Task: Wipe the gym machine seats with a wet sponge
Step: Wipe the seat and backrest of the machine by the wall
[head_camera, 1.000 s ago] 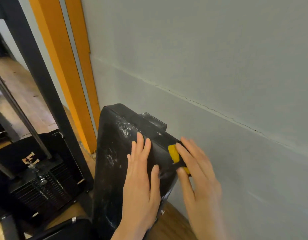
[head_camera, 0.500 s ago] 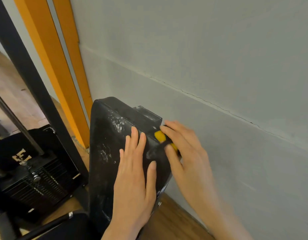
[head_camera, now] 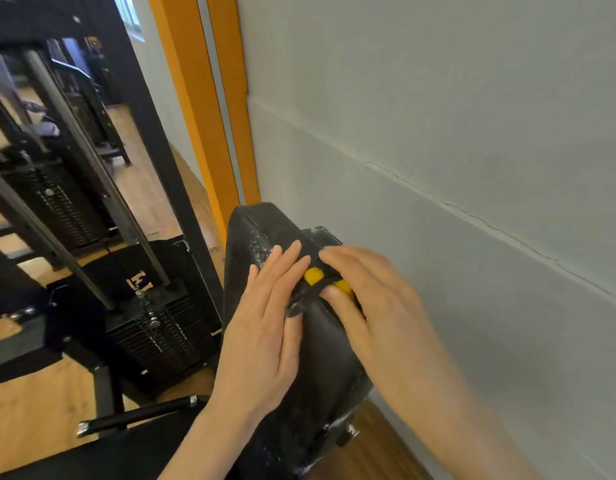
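The left hand [head_camera: 265, 327] lies flat, fingers straight, on the face of the upright black pad [head_camera: 320, 344], while the right hand [head_camera: 365, 303] presses the yellow sponge [head_camera: 313, 276] onto the pad's top edge, fingers curled over it. The pad's long axis runs from 6 toward 12 o'clock, so unwiped white specks lie at 11 o'clock from the sponge, nearer the left hand. Farther off at 9 o'clock, the weight stack [head_camera: 154, 327] bears pale letters too blurred to read.

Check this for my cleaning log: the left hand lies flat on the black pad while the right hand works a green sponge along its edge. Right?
Not quite: the sponge is yellow, not green, as the head view shows. The left hand does lie flat on the black pad while the right hand works it along the edge.
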`<state>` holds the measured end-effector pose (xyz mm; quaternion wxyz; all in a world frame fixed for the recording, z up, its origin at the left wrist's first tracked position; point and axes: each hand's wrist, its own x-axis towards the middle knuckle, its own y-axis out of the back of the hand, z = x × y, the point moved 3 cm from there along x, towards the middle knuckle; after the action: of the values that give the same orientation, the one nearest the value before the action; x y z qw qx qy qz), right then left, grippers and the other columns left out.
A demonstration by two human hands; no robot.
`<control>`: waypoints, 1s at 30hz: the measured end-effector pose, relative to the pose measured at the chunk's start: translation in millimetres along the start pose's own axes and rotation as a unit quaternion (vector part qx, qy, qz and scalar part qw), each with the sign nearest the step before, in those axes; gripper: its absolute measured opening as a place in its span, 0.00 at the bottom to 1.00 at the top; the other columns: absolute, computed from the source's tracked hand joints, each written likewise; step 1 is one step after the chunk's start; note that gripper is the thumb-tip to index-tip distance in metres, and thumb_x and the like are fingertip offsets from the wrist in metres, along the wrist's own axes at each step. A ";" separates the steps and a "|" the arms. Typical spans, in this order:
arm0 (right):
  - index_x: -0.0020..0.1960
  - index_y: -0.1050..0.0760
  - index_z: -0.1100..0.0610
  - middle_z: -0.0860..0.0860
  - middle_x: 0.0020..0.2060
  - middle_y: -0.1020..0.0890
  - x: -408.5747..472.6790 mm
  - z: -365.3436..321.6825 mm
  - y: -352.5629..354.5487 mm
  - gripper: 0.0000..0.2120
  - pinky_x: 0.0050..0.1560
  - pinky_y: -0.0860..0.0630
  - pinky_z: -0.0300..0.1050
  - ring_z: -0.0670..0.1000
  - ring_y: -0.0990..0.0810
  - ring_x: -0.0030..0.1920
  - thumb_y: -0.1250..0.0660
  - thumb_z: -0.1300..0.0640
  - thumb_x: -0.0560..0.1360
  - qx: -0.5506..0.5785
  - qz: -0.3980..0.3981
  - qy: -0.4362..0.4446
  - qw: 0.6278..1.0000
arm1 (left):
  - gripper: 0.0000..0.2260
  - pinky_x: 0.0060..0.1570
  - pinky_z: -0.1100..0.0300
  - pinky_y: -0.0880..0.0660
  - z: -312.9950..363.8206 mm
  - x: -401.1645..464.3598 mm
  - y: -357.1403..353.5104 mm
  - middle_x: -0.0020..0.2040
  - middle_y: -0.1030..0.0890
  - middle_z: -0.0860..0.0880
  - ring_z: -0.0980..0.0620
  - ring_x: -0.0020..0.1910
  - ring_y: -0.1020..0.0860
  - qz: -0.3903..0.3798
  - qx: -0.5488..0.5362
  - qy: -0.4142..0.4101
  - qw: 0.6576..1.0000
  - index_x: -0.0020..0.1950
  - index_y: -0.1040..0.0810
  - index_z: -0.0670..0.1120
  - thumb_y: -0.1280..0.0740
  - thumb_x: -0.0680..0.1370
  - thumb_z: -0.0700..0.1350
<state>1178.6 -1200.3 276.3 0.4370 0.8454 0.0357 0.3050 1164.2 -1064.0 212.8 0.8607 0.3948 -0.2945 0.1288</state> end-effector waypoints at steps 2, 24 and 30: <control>0.61 0.22 0.59 0.53 0.58 0.19 4.4 5.7 -4.3 0.16 0.66 0.47 0.32 0.45 0.27 0.60 0.41 0.54 0.80 -0.041 0.028 0.029 0.998 | 0.21 0.79 0.54 0.52 0.4 -1.4 -7.6 0.78 0.36 0.51 0.51 0.79 0.42 0.030 -0.030 0.016 0.999 0.76 0.34 0.45 0.52 0.86 0.50; 0.56 0.19 0.62 0.56 0.53 0.17 -19.0 3.4 1.3 0.23 0.60 0.34 0.47 0.55 0.22 0.57 0.50 0.51 0.83 -0.175 0.072 0.067 0.980 | 0.23 0.79 0.56 0.52 -5.8 -3.1 -17.4 0.80 0.40 0.53 0.50 0.79 0.41 0.062 -0.014 0.015 0.998 0.80 0.42 0.44 0.55 0.86 0.50; 0.57 0.19 0.60 0.55 0.53 0.16 15.8 -1.6 -22.1 0.17 0.58 0.28 0.39 0.54 0.18 0.55 0.39 0.55 0.74 -0.206 0.078 0.063 0.973 | 0.22 0.79 0.56 0.52 -5.6 -1.2 -15.8 0.81 0.41 0.52 0.50 0.80 0.43 0.034 -0.034 0.006 0.999 0.79 0.40 0.43 0.52 0.86 0.47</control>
<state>1195.1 -1180.3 267.9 0.5734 0.7164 -0.0669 0.3917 1172.6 -1070.2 199.6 0.8702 0.3547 -0.3070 0.1504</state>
